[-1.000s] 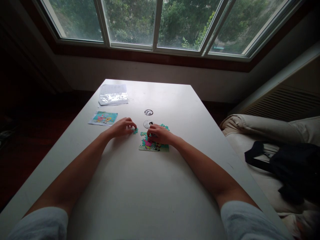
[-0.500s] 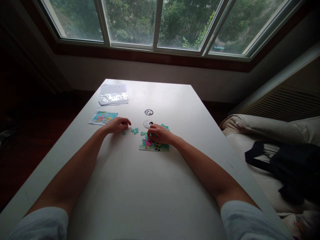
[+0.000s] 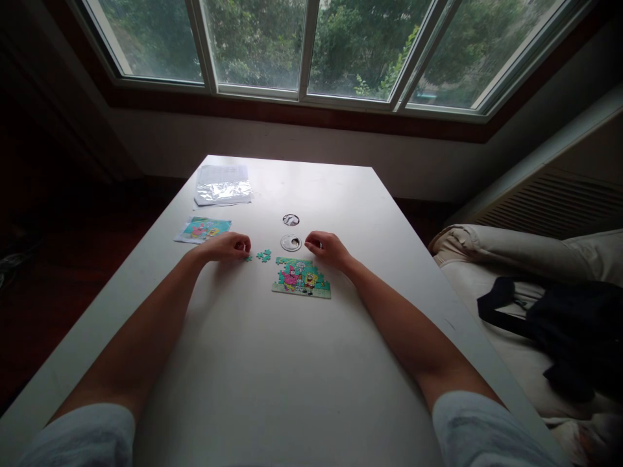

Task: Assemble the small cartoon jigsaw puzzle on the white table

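A mostly joined cartoon jigsaw puzzle lies flat on the white table, its upper left edge ragged. My left hand is to the left of it, fingers curled and closed on a small teal puzzle piece at the tabletop. Just right of that lie several loose teal pieces. My right hand rests above the puzzle's upper right corner, fingers bent into a pinch. What its fingertips hold, if anything, cannot be made out. The hand covers the spot where other loose pieces lay.
A picture sheet with the same cartoon characters lies beyond my left hand. Farther back are papers in a clear plastic sleeve. Two round items, a dark-rimmed disc and a pale ring, sit behind the puzzle. A sofa with dark cloth stands right.
My right hand has moved off the puzzle, up and right, uncovering its picture. My left hand has lowered and curled its fingers; the small piece beside it has shifted slightly right.
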The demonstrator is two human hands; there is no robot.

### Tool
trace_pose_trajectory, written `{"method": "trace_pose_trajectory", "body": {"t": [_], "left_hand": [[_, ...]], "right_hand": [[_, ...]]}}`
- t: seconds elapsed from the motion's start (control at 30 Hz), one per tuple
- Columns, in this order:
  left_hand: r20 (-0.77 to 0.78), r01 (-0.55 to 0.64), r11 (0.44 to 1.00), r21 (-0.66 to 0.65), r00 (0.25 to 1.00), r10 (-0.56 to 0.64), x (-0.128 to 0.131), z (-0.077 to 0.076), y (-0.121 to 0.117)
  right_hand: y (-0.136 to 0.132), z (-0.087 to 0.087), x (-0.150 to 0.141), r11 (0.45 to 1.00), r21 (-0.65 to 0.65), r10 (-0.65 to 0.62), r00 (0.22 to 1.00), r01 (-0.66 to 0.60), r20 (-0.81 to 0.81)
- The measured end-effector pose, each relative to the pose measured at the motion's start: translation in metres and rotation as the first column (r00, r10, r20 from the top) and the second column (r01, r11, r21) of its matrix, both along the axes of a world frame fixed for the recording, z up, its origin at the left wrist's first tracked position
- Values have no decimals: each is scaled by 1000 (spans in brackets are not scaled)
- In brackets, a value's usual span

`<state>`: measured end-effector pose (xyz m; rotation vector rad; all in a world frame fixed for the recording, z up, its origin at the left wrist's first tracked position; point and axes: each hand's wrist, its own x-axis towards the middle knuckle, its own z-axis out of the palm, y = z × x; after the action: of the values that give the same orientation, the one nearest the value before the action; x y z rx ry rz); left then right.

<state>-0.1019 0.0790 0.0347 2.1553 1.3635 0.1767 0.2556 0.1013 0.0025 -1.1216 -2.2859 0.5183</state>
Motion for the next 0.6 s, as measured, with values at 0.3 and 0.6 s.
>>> {"method": "trace_pose_trajectory", "body": {"t": [0.3,0.6], "left_hand": [[67,-50,981,187,997,38,16,-16,-2],[107,-121,938,326,990,91,22,-34,1]], "right_hand": [[11,23,24,997,-62,-32,965,50,261],[8,46,53,969,-233,40,874,85,485]]}}
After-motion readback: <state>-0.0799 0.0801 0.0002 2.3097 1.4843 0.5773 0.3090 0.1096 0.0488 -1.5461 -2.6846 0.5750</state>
